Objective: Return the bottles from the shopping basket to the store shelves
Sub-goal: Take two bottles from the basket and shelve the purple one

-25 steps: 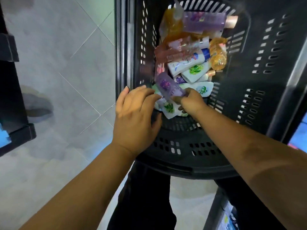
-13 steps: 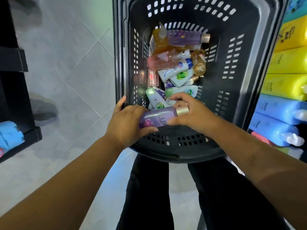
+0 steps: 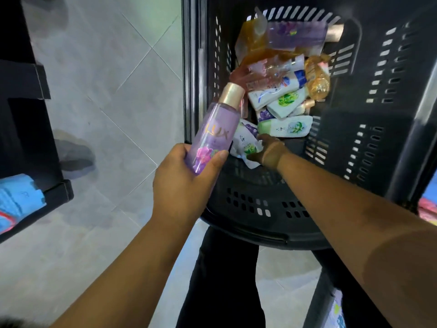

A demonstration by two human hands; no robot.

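A black shopping basket [image 3: 260, 233] stands in front of me with several bottles lying inside. My left hand [image 3: 186, 181] grips a clear purple Lux bottle [image 3: 212, 133] with a gold cap, held tilted over the basket's left rim. Down in the basket, my right hand [image 3: 269, 152] has thumb and fingers round the end of a white bottle [image 3: 244, 140] with a purple and green label. Also in the pile are a second purple bottle [image 3: 298, 34], an orange bottle [image 3: 316, 76] and a white bottle with a green cap [image 3: 286, 126].
A dark shelf unit [image 3: 23, 114] stands at the left and holds blue packs [image 3: 16, 202] on its lower level. Pale floor tiles [image 3: 106, 79] lie between it and the basket. Coloured goods [image 3: 428, 209] show at the right edge. My legs are below the basket.
The purple bottle has passed from both hands to my left hand alone and swung upright toward the left. My right hand went back into the basket onto a white bottle.
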